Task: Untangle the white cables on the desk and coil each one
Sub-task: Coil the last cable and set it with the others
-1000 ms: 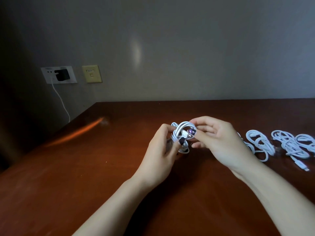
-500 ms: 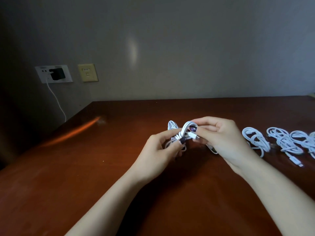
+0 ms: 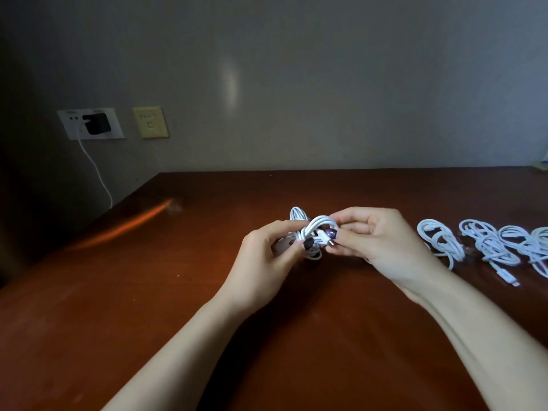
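The dark brown wooden desk [image 3: 124, 321] carries several white cable bundles [image 3: 490, 247] in one row on the right part of its surface.

Left hand [image 3: 267, 262] and right hand [image 3: 382, 247] meet, fingers [image 3: 351, 215] curled, pinching.

Two hands: left hand [image 3: 261, 262], right hand [image 3: 382, 244]. One white cable bundle [image 3: 315, 226], held between them. On the desk [image 3: 148, 292], coiled white cables [image 3: 441, 241] — at least three, overlapping, exact count unclear. Two wall plates [image 3: 151, 122]. One black charger [image 3: 96, 123] — one white cord [image 3: 95, 170].
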Action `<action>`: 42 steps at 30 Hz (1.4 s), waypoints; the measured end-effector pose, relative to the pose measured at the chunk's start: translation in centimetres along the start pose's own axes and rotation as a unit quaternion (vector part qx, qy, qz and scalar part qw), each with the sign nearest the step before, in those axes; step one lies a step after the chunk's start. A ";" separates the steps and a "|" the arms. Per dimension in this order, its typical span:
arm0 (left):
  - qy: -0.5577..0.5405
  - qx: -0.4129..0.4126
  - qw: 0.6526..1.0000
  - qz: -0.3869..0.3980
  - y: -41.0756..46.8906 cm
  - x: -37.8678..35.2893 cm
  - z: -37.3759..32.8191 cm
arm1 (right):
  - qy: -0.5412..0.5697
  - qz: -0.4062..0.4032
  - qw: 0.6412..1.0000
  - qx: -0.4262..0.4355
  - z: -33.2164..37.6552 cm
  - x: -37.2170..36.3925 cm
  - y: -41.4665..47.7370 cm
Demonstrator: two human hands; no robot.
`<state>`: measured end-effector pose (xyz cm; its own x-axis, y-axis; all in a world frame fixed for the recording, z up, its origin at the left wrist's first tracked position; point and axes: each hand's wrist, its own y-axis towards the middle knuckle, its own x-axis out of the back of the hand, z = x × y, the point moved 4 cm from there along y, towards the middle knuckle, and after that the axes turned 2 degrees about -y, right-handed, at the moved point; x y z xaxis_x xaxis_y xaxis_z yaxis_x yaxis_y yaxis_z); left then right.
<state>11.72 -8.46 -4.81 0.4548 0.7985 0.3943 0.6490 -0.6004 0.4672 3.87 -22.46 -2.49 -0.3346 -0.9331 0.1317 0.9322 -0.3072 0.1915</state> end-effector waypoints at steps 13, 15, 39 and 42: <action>-0.020 -0.008 1.000 -0.019 0.0 0.1 -0.3 | 0.065 0.055 0.995 -0.046 -0.3 0.2 0.2; -0.025 0.013 1.000 0.013 0.0 -0.2 -0.2 | 0.003 0.002 0.999 -0.045 -0.8 0.2 0.4; 0.193 0.142 0.951 -0.197 0.6 3.4 3.0 | -0.637 -0.076 0.765 0.060 -1.1 -6.0 6.1; 0.265 0.157 0.936 -0.167 0.9 2.9 3.4 | -0.650 -0.087 0.752 0.065 -1.4 -6.0 6.1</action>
<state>15.67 -6.51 -5.92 -0.1184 0.7556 0.6442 0.8868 -0.2115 0.4110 11.73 -18.98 -3.52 -0.3821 0.1160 0.9168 0.8651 -0.3040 0.3990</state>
